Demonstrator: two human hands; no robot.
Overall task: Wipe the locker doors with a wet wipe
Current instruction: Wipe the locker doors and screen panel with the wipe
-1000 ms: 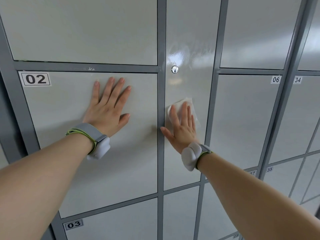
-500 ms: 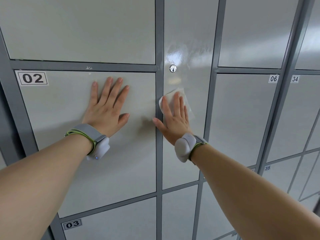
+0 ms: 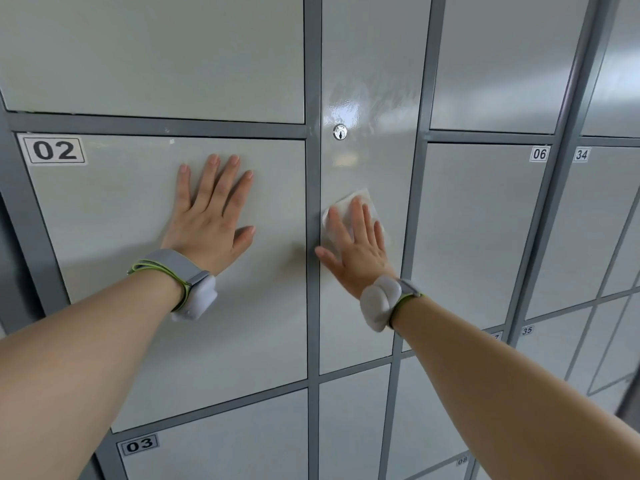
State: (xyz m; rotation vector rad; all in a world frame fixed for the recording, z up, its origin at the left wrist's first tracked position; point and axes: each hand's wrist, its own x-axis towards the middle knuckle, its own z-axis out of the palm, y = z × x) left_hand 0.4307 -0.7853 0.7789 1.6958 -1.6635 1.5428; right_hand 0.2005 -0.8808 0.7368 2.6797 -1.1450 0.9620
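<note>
The person faces a wall of pale grey locker doors set in a darker grey frame [image 3: 313, 306]. The left hand [image 3: 211, 216] lies flat against the wide door [image 3: 104, 237] labelled 02 [image 3: 54, 150], fingers straight and slightly spread, thumb out to the right; it holds nothing. The right hand [image 3: 356, 251] is also flat and open, its straight fingers pressing the wet wipe [image 3: 341, 206] against the narrow door [image 3: 370, 64] just right of the 02 door. The wipe is a white folded piece lying under the fingers, its upper edge and corners showing beyond the fingertips, at the left side of the narrow door, right beside the vertical frame bar. The thumb of that hand points left, its tip close to that bar.

A round silver keyhole lock [image 3: 340, 132] sits on the narrow door above the wipe, well apart from it, and glossy streaks show on the door surface around and above the lock. Each wrist carries a grey band with a green edge and a white pod: one on the left wrist [image 3: 194, 296], one on the right [image 3: 379, 301]. Below the 02 door is a door labelled 03 [image 3: 139, 445]. To the right are doors marked 06 [image 3: 539, 154], 34 [image 3: 581, 154] and 35 [image 3: 527, 330].
</note>
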